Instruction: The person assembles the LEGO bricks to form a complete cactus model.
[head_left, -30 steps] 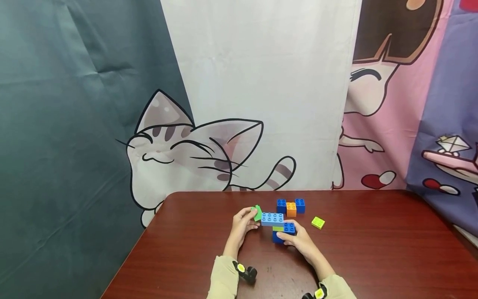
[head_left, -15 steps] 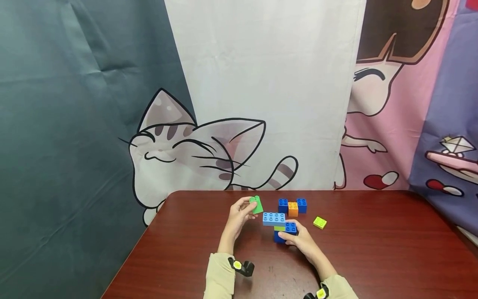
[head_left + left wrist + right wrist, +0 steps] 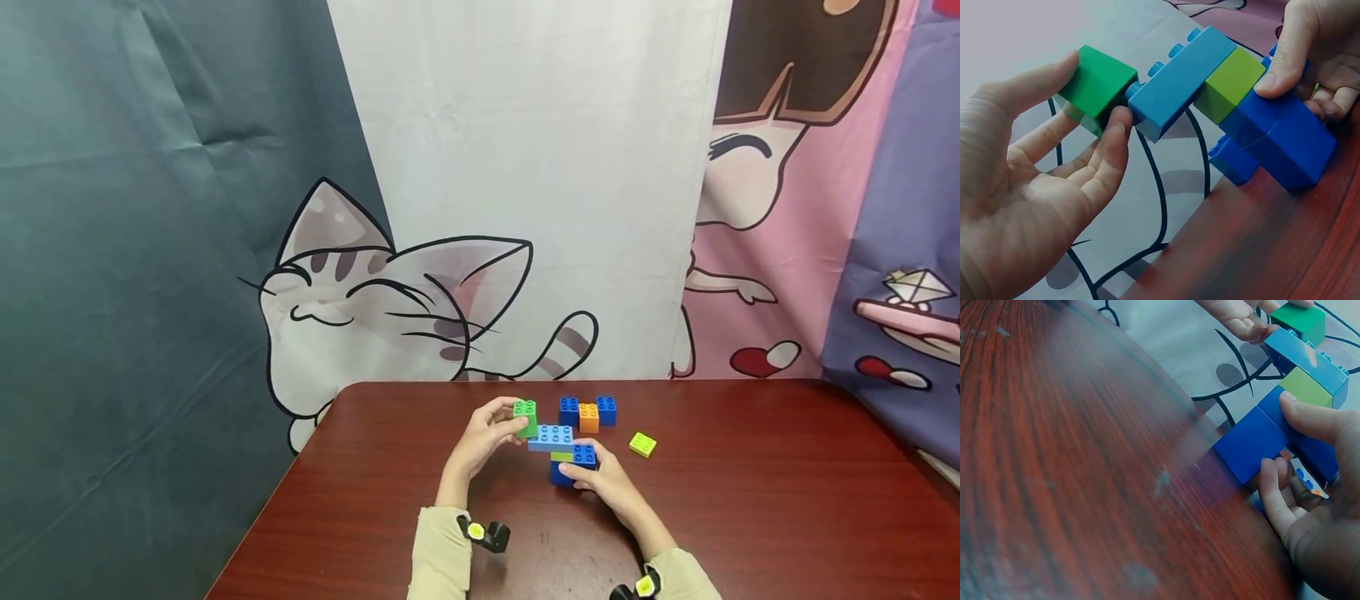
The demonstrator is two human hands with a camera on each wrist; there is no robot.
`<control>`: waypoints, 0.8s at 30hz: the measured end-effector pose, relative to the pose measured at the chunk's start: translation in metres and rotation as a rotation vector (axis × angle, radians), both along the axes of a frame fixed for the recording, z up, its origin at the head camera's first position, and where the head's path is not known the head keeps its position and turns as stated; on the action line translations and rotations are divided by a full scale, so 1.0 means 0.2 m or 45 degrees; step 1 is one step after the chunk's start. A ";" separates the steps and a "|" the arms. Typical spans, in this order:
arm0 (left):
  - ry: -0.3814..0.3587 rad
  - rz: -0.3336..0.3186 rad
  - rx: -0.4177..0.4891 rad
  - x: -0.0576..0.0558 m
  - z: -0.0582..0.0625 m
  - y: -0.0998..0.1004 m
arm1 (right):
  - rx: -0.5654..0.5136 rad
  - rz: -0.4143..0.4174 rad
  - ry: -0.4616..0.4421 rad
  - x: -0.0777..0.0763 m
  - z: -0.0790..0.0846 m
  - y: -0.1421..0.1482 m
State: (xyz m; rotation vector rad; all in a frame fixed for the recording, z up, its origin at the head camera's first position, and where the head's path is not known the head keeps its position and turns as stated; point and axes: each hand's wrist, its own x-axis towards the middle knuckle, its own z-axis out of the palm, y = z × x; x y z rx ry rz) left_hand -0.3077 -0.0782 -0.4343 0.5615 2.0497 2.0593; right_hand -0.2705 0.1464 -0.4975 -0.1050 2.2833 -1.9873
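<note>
My left hand [image 3: 480, 440] pinches a green toy brick [image 3: 1099, 81] between thumb and fingers. The brick sits right at the left end of a long light blue brick [image 3: 1180, 84], over its studs. That light blue brick rests on a lime green brick [image 3: 1230, 86], which joins dark blue bricks [image 3: 1279, 140] below. My right hand [image 3: 606, 482] grips this stack by its dark blue part, thumb in front and fingers behind, as the right wrist view also shows. The light blue brick juts out to the left of the stack.
Behind the stack stand two dark blue bricks [image 3: 606, 410] with an orange brick [image 3: 588, 418] between them. A flat lime brick [image 3: 642, 444] lies to the right on the brown table [image 3: 765, 500]. A printed cloth [image 3: 562, 167] hangs behind the table's far edge.
The green brick was lifted away to the upper left and turned, then came back right and down, upright, onto the light blue brick's left end. My right hand stays on the stack.
</note>
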 end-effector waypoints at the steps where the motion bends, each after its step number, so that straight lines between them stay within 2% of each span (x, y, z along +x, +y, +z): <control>1: 0.005 -0.005 -0.007 0.00 0.00 0.00 | 0.000 0.002 -0.001 0.00 0.00 0.00; 16: 0.105 -0.016 -0.155 0.01 0.06 0.01 | -0.017 -0.002 -0.010 0.00 0.01 0.00; 24: 0.119 -0.015 -0.204 0.03 0.06 0.01 | -0.008 0.019 -0.002 0.01 0.01 0.00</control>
